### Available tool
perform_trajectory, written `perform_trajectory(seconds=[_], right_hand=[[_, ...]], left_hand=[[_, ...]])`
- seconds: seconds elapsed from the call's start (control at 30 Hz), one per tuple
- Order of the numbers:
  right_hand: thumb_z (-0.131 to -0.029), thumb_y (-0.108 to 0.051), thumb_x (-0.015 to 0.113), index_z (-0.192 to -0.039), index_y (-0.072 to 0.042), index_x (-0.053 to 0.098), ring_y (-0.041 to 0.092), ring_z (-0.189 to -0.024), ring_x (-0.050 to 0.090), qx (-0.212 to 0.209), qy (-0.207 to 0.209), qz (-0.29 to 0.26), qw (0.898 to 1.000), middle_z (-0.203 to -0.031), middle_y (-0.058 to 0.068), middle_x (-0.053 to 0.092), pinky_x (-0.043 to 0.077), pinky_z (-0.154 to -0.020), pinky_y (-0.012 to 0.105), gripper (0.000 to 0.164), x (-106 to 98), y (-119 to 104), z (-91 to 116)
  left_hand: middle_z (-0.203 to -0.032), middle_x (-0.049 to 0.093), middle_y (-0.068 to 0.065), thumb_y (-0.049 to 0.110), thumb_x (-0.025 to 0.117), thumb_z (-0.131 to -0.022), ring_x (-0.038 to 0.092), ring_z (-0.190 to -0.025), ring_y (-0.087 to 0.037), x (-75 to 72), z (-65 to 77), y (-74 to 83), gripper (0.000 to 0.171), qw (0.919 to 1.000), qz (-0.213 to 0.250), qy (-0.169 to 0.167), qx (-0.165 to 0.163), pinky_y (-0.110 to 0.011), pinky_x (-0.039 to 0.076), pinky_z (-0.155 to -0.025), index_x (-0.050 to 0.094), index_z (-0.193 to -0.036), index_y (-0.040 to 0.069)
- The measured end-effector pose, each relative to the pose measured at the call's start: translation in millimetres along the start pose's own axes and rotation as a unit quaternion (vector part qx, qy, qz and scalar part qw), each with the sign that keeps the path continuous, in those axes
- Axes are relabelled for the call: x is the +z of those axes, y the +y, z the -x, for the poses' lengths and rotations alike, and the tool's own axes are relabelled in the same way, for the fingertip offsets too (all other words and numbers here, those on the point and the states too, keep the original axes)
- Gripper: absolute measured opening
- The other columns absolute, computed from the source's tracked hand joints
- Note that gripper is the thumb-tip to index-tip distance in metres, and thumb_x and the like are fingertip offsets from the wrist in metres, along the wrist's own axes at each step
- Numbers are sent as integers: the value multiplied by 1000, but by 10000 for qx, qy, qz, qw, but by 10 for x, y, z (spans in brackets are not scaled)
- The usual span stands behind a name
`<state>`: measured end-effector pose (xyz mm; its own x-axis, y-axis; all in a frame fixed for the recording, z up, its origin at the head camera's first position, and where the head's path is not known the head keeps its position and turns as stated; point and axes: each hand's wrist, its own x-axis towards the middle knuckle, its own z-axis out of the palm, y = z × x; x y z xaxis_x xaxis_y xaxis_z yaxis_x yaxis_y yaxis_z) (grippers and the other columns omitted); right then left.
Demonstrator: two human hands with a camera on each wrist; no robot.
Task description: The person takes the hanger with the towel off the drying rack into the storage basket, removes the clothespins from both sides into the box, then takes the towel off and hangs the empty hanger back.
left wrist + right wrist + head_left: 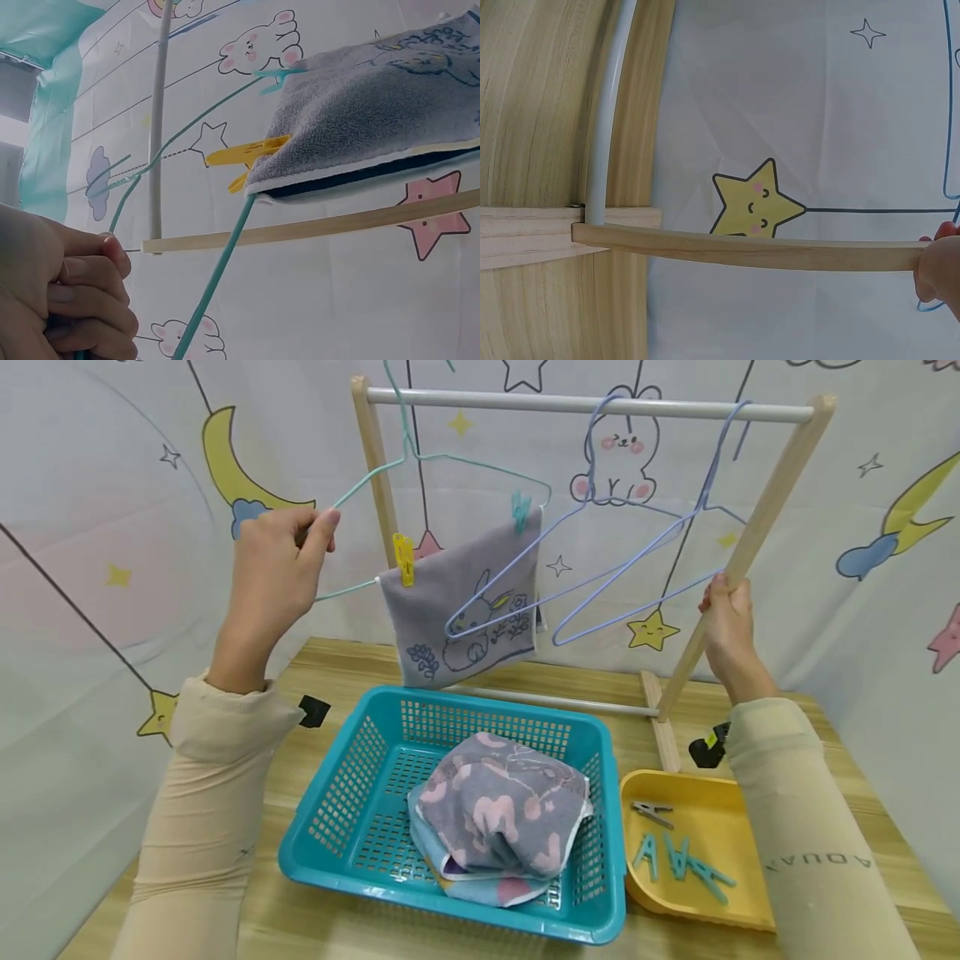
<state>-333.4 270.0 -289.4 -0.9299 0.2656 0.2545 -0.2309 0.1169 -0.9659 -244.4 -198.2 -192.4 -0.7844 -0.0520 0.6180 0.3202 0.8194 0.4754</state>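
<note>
My left hand (277,568) grips the left end of a mint-green wire hanger (480,463), its fingers curled round the wire in the left wrist view. From the hanger's lower bar hangs a grey towel (465,589) with a rabbit print, pinned by a yellow clothespin (403,560) and a teal clothespin (521,512). The hanger tilts, left end lower, and its hook rises past the rack's top rail (487,400), cut off by the head view's upper edge. My right hand (731,627) holds the rack's right wooden post (780,485).
Two blue hangers (591,460) hang on the rail's right half, overlapping the towel in the head view. Below stands a teal basket (330,793) with folded towels (510,802). A yellow tray (720,818) at right holds several clothespins (677,857). A printed curtain is behind the rack.
</note>
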Motion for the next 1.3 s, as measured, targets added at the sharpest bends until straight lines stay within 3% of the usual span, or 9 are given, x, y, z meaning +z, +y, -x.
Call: perform_trajectory(seconds=[0.2, 0.6, 0.77, 1.0, 1.17, 1.27, 1.3], right_hand=[[-97, -39, 32, -101, -21, 39, 10, -85, 38, -36, 49, -56, 10000, -89, 0, 36, 28, -84, 24, 19, -15, 9, 2], [-97, -39, 32, -102, -20, 38, 10, -84, 38, 25, 44, -99, 9999, -88, 0, 37, 27, -83, 24, 20, -67, 5, 16], [-97, -38, 34, -101, -20, 39, 10, -82, 38, 15, 82, -228, 9997, -87, 0, 37, 28, -81, 23, 19, -49, 10, 17], [-98, -36, 33, -102, -17, 38, 10, -83, 38, -101, 30, -309, 9995, -88, 0, 36, 27, -82, 24, 21, -33, 37, 16], [-98, -37, 32, -102, -18, 38, 10, -84, 37, -144, -19, -227, 9996, -88, 0, 35, 27, -83, 24, 20, -47, 38, -3], [-98, -37, 32, -102, -17, 37, 10, -83, 37, -159, -33, -215, 9996, -88, 1, 35, 27, -83, 24, 21, -53, 39, -13], [-98, -37, 32, -102, -17, 37, 10, -83, 37, -144, -31, -219, 9997, -88, 1, 36, 27, -83, 24, 21, -54, 39, -15]], left_hand=[[-60, 43, -13, 42, 41, -96, 35, -55, -22, -138, 69, 64, 44, 9999, -40, 154, 6, -30, 23, -50, 61, -81, 6], [-55, 41, -6, 47, 44, -93, 33, -53, -16, -498, 262, 53, 43, 9978, -387, 391, -361, -30, 21, -50, 63, -82, 10], [-52, 39, 0, 48, 46, -92, 32, -52, -13, -701, 365, 39, 37, 9968, -443, 539, -401, -29, 20, -52, 61, -77, 17], [-53, 37, -2, 47, 45, -92, 30, -50, -10, -961, 548, 85, 42, 9936, -765, 707, -432, -28, 21, -52, 61, -83, 9], [-57, 35, 1, 36, 49, -94, 27, -47, -6, -1046, 671, -11, 33, 9946, -325, 966, -192, -22, 19, -42, 60, -82, 8], [-60, 36, 4, 29, 52, -93, 27, -50, -6, -1091, 708, -160, 22, 9929, 132, 1176, -83, -20, 20, -43, 61, -78, 15], [-61, 37, 6, 26, 53, -93, 28, -52, -5, -1112, 718, -224, 22, 9919, 230, 1247, 37, -19, 20, -44, 62, -78, 13]])
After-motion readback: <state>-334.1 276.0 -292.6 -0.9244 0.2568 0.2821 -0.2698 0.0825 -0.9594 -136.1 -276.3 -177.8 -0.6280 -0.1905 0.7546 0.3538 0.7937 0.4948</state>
